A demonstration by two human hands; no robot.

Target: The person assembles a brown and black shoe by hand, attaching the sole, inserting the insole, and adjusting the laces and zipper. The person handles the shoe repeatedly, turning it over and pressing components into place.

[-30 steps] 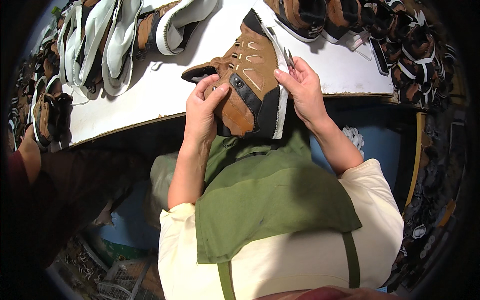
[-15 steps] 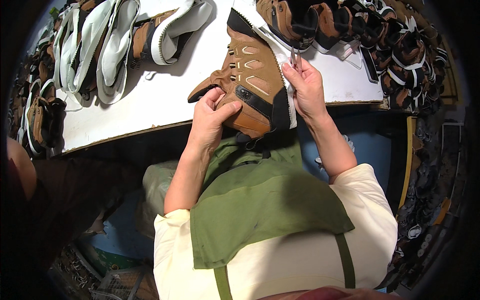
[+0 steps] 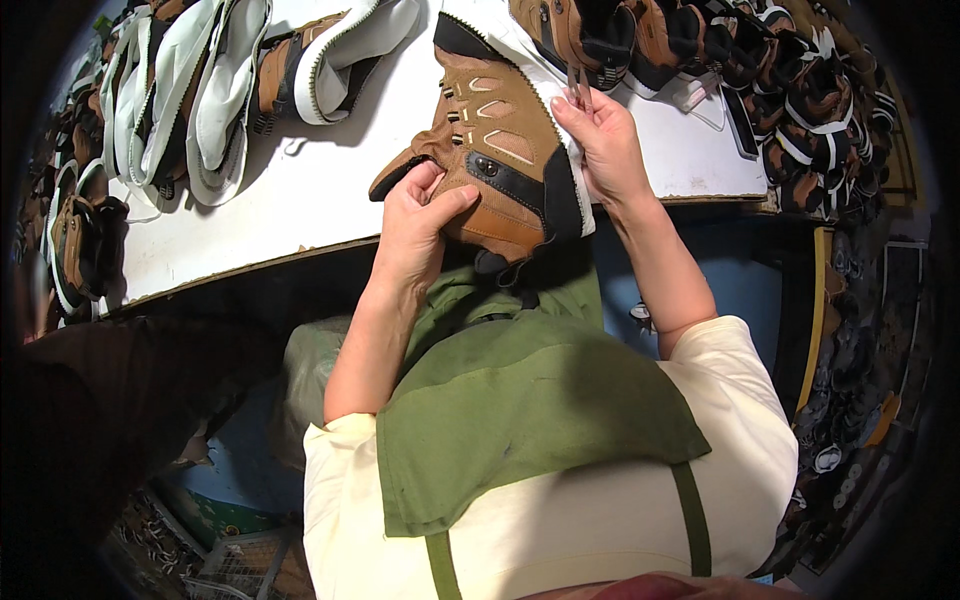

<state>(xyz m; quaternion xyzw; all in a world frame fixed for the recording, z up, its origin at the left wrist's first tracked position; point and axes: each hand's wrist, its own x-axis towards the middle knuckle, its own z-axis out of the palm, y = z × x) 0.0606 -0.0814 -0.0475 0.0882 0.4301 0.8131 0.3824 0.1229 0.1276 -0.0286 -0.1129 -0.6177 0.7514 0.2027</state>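
Observation:
A brown and black shoe upper [image 3: 500, 150] with a stitched white lining edge hangs between my hands over the table's front edge, its black toe end pointing up and away. My left hand [image 3: 425, 210] is closed on its collar side, thumb on the brown outer face and fingers tucked behind. At the right edge my right hand [image 3: 608, 145] pinches the white lining [image 3: 572, 165]. That same hand also holds small metal thread snips [image 3: 579, 85], their pointed blades sticking up past the fingers. The fingertips of both hands are partly hidden by the upper.
The white table [image 3: 270, 228] carries more shoe uppers with white linings [image 3: 225, 130] at the left. Brown and black uppers [image 3: 660, 45] crowd the right side, beside a dark phone-like slab [image 3: 740, 125]. A green apron [image 3: 530, 420] covers my lap.
The shoe upper has shifted slightly left and up, and both hands have moved with it. At the far left, another person's bare arm has left its earlier place.

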